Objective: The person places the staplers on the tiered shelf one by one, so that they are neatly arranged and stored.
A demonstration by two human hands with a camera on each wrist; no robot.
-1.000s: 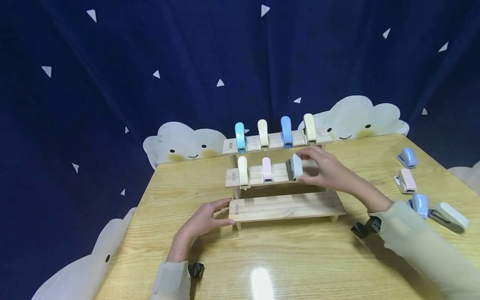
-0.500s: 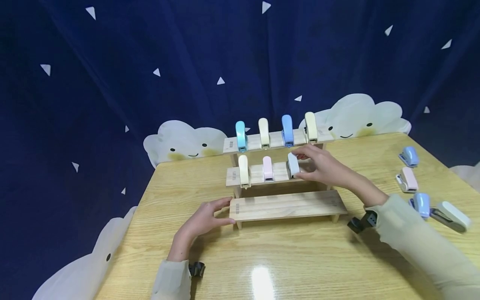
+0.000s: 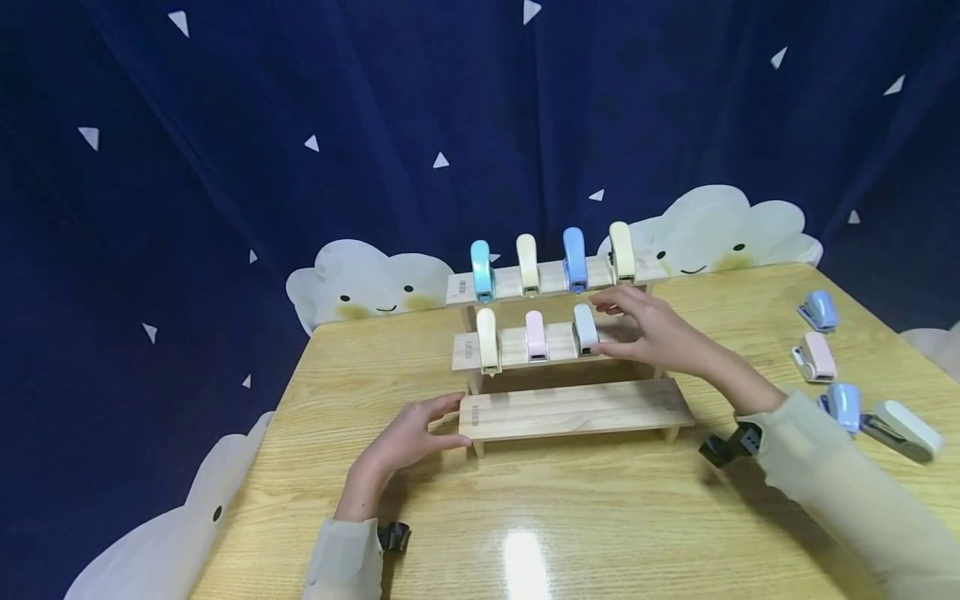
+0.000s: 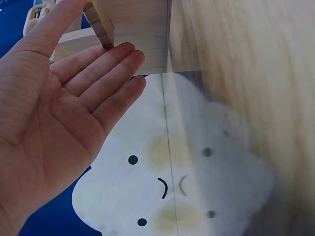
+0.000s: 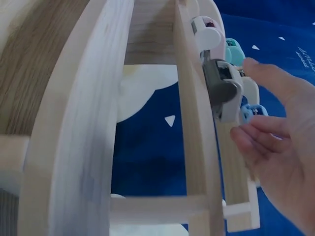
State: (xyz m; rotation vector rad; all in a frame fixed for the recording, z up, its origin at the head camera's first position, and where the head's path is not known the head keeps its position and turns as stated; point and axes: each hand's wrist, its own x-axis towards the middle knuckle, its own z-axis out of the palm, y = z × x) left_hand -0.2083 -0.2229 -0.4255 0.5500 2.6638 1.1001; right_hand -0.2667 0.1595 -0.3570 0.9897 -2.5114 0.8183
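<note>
A three-tier wooden rack (image 3: pixel 573 411) stands on the table. On its middle tier are a cream stapler (image 3: pixel 487 340), a small pink stapler (image 3: pixel 536 335) and a pale grey-white stapler (image 3: pixel 585 328), all upright. My right hand (image 3: pixel 652 332) is at the right side of the grey-white stapler, thumb and fingers spread; whether the thumb still touches it I cannot tell. The right wrist view has this stapler (image 5: pixel 224 91) beside the right hand (image 5: pixel 285 132). My left hand (image 3: pixel 408 433) rests at the left end of the lowest tier, and its fingers look straight in the left wrist view.
Along the top tier stand a turquoise stapler (image 3: pixel 482 272), a cream one, a blue stapler (image 3: pixel 575 260) and another cream one. At the table's right lie a blue stapler (image 3: pixel 821 312), a pink stapler (image 3: pixel 816 357), another blue one and a white-and-grey stapler (image 3: pixel 903 430). A dark blue curtain (image 3: pixel 375 100) hangs behind.
The grey-white stapler has turned from angled to facing forward and shifted slightly left on the middle tier. My right fingers have since spread away from it. The left hand stays put.
</note>
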